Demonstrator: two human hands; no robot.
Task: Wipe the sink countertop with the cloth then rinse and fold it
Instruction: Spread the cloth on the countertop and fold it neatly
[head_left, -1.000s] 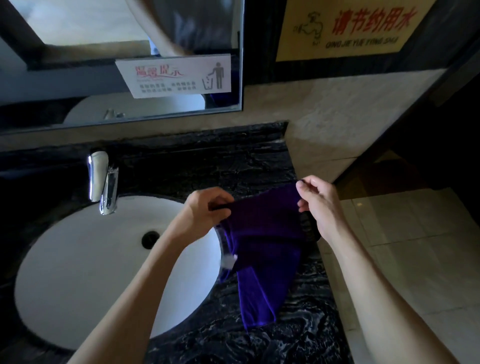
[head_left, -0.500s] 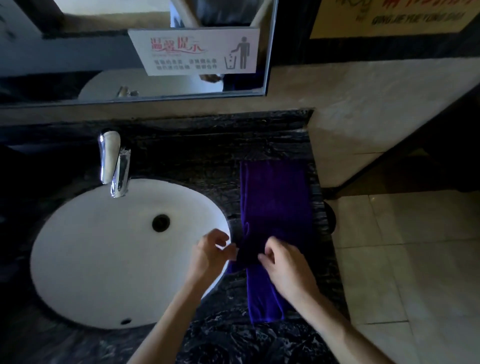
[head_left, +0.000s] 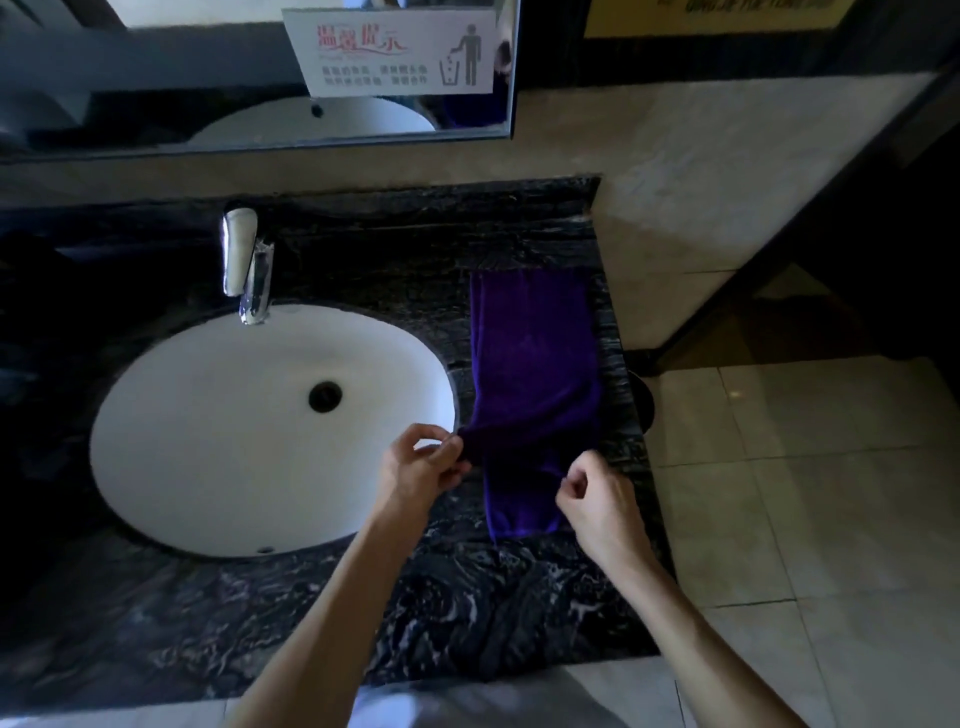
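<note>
A purple cloth lies lengthwise on the black marble countertop, to the right of the white oval sink. Its far end is spread flat and its near end is bunched and partly lifted. My left hand pinches the cloth's near left corner at the sink's rim. My right hand pinches the near right edge of the cloth.
A chrome faucet stands behind the sink. A mirror with a white notice sign hangs on the wall above. The countertop ends just right of the cloth, with tiled floor beyond.
The cloth went from hanging in the air between my hands to lying stretched on the counter. My hands came down to its near end, and now they have spread a little apart.
</note>
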